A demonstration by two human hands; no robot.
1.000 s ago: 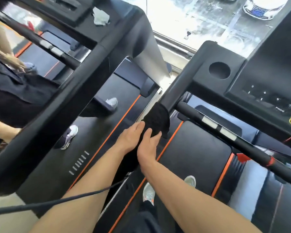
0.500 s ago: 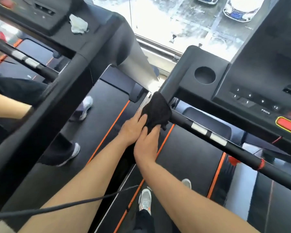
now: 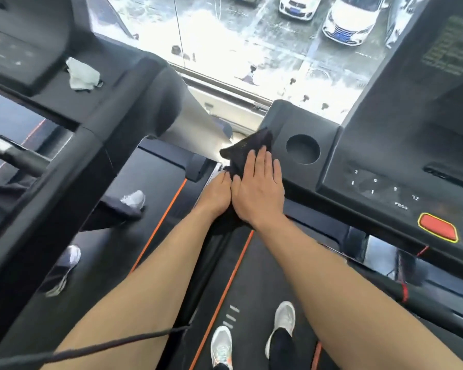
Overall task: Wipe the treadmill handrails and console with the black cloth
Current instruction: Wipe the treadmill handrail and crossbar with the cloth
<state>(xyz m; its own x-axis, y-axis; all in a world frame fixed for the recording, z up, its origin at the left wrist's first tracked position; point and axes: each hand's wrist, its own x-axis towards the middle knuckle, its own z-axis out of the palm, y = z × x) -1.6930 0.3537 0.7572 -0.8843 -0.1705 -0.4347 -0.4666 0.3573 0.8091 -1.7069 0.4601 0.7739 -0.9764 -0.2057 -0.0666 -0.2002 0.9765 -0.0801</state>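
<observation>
The black cloth lies draped over the left front corner of the treadmill console, where the console meets the left handrail; the handrail itself is hidden under the hands and cloth. The right hand rests flat on the cloth, fingers extended and together, palm pressing down. The left hand sits just beside it, touching it along the thumb side, with its fingertips curled over the cloth's lower left edge; whether it pinches the fabric cannot be told.

Just right of the cloth, a round cup recess is set into the console top. Further right are the numbered key panel, marked 3, 6, 9, 12 and PROG, and a red stop button with a yellow border. A dark screen rises above the panel.

Below the arms, the running belt is black with orange side lines; the person's two light-coloured shoes stand on it. A thin dark cord crosses the lower left of the view.

To the left stands a neighbouring treadmill, with a crumpled white tissue on its console. Another person's shoes are on its belt.

Ahead, a window overlooks a wet car park with white cars.
</observation>
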